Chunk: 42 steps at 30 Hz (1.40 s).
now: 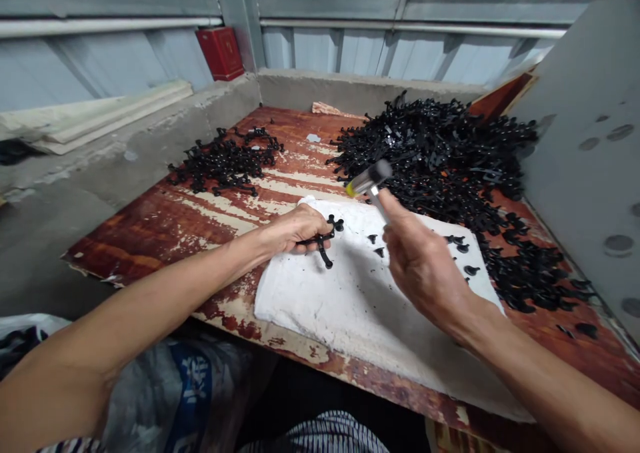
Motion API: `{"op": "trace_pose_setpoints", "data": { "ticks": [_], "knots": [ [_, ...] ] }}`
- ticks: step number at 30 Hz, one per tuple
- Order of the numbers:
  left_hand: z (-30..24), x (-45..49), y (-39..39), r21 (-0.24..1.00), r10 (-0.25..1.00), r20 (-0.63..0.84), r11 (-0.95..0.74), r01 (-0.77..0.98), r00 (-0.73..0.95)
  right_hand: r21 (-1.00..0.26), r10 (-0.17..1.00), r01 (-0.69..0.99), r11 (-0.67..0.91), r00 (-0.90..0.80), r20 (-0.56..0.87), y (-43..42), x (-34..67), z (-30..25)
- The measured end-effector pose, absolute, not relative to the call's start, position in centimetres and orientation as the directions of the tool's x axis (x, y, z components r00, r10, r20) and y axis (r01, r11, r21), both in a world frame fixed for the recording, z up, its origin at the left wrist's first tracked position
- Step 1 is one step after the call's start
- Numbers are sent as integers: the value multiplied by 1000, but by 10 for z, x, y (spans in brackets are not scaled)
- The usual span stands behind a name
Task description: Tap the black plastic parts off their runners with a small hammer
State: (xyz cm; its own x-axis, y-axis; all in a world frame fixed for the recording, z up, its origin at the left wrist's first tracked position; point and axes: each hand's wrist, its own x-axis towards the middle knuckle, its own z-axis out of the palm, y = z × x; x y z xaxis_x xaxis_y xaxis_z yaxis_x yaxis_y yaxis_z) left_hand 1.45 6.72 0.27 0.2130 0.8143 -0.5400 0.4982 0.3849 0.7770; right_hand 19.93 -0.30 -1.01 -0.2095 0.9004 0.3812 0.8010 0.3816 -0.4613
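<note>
My left hand [306, 230] is closed around a black branched plastic part [325, 248], holding it over the white cloth [300, 293]. Several knobbed ends of that part stick out past the fingers. In my right hand [413, 246] is a small mallet [369, 178], gripped by its handle and raised above the cloth. One face of its head is yellow, the other dark and blurred. A few small black pieces [379, 252] lie on the cloth between the hands, and more black pieces [471, 270] lie to the right of my right hand.
A big heap of black parts [425, 140] covers the table's back right and trails down the right side. A smaller pile of black parts [225, 162] sits at the back left. A grey panel [585, 146] borders the right edge. On the left ledge stands a red box [220, 53].
</note>
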Motion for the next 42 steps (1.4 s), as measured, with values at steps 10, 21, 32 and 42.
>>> {"op": "trace_pose_setpoints", "data": {
  "ticks": [10,21,32,42],
  "knots": [
    [5,16,64,798,820,-538,419,433,197,-703,978,681,205,-124,166,-3,200,0],
    [9,53,10,858,851,-459,499,-122,255,-983,993,139,-117,6,-117,-38,193,-10],
    [9,29,-5,196,585,141,-807,557,799,-976,977,-78,-202,-89,-195,-53,203,-2],
    [23,35,20,588,338,-39,-753,296,940,-957,949,-152,-246,-239,-206,-49,211,7]
  ]
}}
